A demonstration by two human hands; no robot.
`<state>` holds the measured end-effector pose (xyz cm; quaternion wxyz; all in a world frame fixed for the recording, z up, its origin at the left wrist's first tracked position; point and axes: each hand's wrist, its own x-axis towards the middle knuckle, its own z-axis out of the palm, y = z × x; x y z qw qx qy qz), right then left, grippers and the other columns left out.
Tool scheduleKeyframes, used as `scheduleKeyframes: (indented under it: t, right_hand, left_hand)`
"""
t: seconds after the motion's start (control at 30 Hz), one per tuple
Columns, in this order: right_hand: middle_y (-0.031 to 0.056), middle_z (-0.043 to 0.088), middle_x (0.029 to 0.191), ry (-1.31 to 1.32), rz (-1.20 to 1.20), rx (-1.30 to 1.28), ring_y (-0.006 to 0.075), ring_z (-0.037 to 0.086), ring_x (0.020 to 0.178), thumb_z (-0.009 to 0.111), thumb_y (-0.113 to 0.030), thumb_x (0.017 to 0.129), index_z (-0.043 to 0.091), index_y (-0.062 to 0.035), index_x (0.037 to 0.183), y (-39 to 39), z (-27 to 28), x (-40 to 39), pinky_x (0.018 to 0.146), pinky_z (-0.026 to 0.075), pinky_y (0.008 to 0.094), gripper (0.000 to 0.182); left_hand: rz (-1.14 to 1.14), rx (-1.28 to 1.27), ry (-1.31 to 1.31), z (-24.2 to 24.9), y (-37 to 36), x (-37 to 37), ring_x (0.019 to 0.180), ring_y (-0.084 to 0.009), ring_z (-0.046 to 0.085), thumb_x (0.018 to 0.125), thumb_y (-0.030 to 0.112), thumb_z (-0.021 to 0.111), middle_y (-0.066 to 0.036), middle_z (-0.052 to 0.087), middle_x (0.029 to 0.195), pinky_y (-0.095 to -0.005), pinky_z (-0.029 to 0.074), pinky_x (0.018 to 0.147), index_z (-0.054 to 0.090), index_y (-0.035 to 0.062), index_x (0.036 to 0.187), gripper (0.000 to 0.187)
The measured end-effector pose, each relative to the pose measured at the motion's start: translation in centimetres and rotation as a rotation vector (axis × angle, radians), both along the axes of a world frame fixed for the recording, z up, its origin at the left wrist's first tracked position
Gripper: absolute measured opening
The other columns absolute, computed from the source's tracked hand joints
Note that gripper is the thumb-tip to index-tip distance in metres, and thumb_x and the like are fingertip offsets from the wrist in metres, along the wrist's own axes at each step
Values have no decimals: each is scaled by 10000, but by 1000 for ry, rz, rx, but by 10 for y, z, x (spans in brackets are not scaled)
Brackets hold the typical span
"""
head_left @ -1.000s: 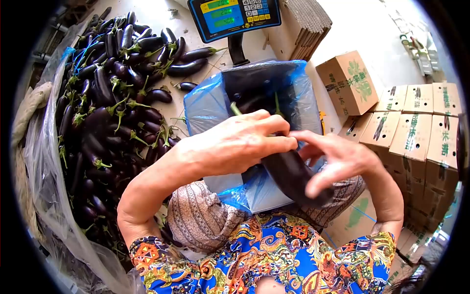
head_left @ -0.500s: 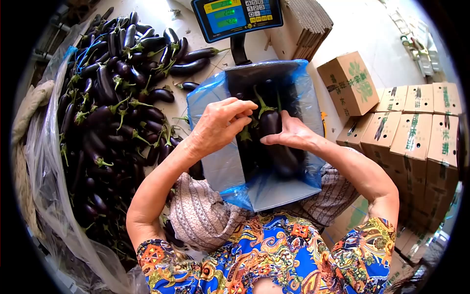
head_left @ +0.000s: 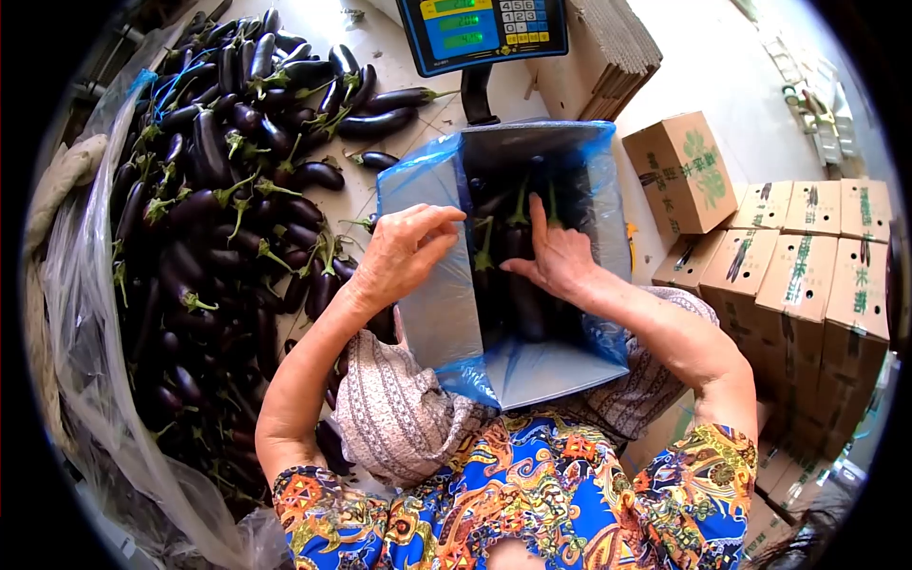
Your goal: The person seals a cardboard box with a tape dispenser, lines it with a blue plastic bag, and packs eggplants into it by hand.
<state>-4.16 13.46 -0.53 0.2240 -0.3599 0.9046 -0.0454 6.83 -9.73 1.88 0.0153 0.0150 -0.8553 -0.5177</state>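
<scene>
A carton (head_left: pixel 432 318) lined with blue plastic film (head_left: pixel 463 378) stands before me, with several dark eggplants (head_left: pixel 528 309) inside. My right hand (head_left: pixel 560 258) reaches into it, index finger stretched toward the far end and thumb spread over an eggplant with a green stem. Over the carton's left flap hovers my left hand (head_left: pixel 407 255), its fingers loosely bent and nothing between them. The lower parts of the eggplants in the carton are in shadow.
Behind the carton rises a scale display (head_left: pixel 484 33) with green digits. A large heap of eggplants (head_left: pixel 204 204) lies at left beside clear plastic sheeting (head_left: pixel 85 313). Printed cartons (head_left: pixel 798 266) are stacked at right, one tilted carton (head_left: pixel 679 173) nearby. Flattened cardboard (head_left: pixel 608 57) leans behind.
The eggplant my right hand gripped now lies in the carton, and that hand has loosened, its index finger extended. My left hand has drawn back left from the stem. The view has shifted slightly.
</scene>
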Motion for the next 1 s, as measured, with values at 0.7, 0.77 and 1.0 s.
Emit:
scheduleKeyframes:
  t: [0.7,0.77,1.0]
  right_hand:
    - [320,649,965,-214,48,96,488,636,870,764,-313,773,360,-9,1426,-11,8,-14,754,517,529,826]
    - [316,652,958,-236,34,85,484,639,867,767,-327,773,365,-19,1427,-11,10,-16,754,519,525,827]
    - [293,657,848,-234,95,85,481,636,795,739,-393,809,352,-72,1451,-11,5,-21,701,505,552,815]
  left_hand:
    - [1100,-789,73,-109,-306,71,996,-423,595,800,156,669,-244,621,1098,-471,479,897,578,5,1162,403]
    - [1133,-793,23,-120,-335,55,1026,-462,590,835,267,673,-305,615,1104,-489,470,914,519,-16,1244,520]
    - [1357,-870,-566,-125,-363,0,1013,-399,642,763,556,678,-238,644,1081,-535,511,839,512,41,1130,654]
